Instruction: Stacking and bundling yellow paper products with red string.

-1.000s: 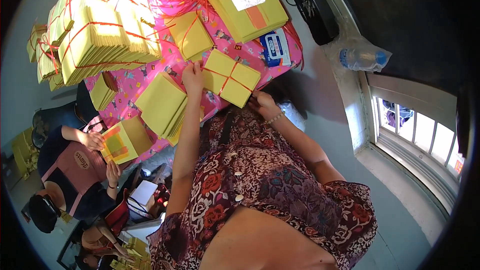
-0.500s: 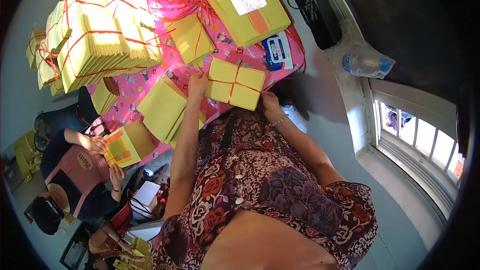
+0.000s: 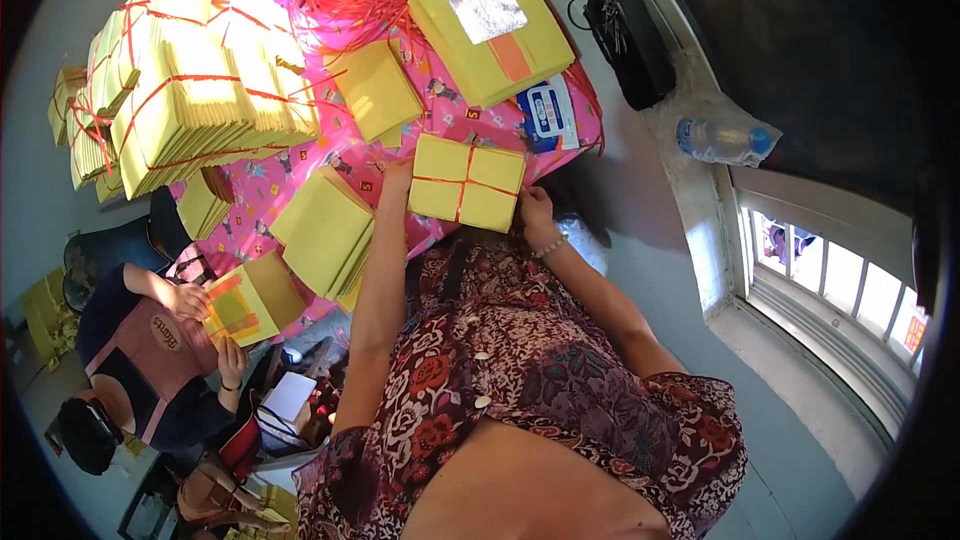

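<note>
Tied bundle (image 3: pixel 482 192) could skew if its ribbon (image 3: pixel 463 180) slackens.
Left hand (image 3: pixel 397 176) and right hand (image 3: pixel 537 209) flank the bundle; whether fingers grasp it, I cannot tell.

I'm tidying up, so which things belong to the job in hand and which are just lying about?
Job in hand, apparently:
tied yellow bundle between left hand and right hand
red strings
piled tied bundles

Seemingly lying about:
blue and white packet
bottle in clear bag
black case with keys
</note>
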A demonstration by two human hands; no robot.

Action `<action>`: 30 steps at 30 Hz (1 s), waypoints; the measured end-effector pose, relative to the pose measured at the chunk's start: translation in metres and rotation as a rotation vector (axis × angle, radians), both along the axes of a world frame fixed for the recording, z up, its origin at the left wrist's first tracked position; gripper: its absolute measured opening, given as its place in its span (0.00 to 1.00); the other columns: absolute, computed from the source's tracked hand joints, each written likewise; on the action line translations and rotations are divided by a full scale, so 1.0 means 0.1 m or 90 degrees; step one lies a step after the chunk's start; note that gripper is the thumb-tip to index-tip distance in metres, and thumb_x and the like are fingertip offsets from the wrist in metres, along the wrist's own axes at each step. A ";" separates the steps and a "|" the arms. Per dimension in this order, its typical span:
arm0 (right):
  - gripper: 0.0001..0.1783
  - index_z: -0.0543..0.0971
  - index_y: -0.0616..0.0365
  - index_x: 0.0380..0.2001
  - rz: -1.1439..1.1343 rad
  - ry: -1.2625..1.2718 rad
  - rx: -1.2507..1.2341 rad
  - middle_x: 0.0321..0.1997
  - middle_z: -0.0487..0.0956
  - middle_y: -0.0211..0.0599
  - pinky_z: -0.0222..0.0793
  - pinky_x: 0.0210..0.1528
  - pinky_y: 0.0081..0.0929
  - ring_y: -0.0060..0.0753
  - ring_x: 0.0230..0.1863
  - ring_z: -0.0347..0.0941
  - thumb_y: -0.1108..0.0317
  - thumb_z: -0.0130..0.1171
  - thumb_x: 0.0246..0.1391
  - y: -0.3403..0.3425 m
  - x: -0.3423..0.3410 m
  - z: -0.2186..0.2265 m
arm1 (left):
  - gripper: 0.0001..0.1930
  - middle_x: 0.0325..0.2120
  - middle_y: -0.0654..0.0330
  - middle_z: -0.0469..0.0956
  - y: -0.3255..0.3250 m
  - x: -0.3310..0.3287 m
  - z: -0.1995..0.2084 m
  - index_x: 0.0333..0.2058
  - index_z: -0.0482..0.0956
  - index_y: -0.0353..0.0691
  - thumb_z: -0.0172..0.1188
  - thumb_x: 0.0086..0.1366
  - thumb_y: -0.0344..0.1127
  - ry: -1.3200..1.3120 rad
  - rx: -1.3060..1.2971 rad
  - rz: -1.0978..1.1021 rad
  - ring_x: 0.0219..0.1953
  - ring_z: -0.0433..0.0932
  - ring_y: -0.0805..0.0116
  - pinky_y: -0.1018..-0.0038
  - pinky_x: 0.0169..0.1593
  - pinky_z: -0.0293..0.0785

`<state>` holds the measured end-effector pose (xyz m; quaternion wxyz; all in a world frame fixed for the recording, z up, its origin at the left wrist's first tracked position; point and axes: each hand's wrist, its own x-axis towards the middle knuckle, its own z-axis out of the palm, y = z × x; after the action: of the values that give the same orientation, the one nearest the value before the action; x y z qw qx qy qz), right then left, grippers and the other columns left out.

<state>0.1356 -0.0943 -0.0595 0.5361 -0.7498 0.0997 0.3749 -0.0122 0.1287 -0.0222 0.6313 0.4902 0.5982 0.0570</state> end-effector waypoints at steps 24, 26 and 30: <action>0.02 0.70 0.60 0.35 0.277 -0.219 0.434 0.43 0.77 0.27 0.64 0.44 0.14 0.11 0.40 0.66 0.75 0.49 0.65 0.43 0.79 0.94 | 0.14 0.28 0.66 0.78 -0.41 0.07 0.61 0.51 0.75 0.37 0.49 0.73 0.37 -0.531 0.086 0.341 0.31 0.75 0.79 0.82 0.38 0.70; 0.02 0.70 0.60 0.35 0.289 -0.224 0.449 0.43 0.77 0.28 0.64 0.45 0.14 0.12 0.40 0.67 0.75 0.49 0.64 0.45 0.79 0.93 | 0.14 0.29 0.66 0.78 -0.44 0.05 0.49 0.50 0.76 0.36 0.48 0.73 0.37 -0.497 0.147 0.320 0.32 0.75 0.80 0.83 0.39 0.69; 0.02 0.70 0.60 0.36 0.314 -0.212 0.407 0.41 0.77 0.28 0.65 0.45 0.15 0.12 0.40 0.68 0.74 0.51 0.64 0.32 0.84 0.94 | 0.15 0.25 0.69 0.73 -0.65 0.04 0.55 0.49 0.77 0.36 0.49 0.72 0.38 -0.353 0.239 0.281 0.28 0.71 0.81 0.84 0.33 0.68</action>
<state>0.2194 -0.0618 0.0345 0.6445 -0.5975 -0.2918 0.3775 -0.0083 0.0638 0.0329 0.6408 0.4226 0.4756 0.4297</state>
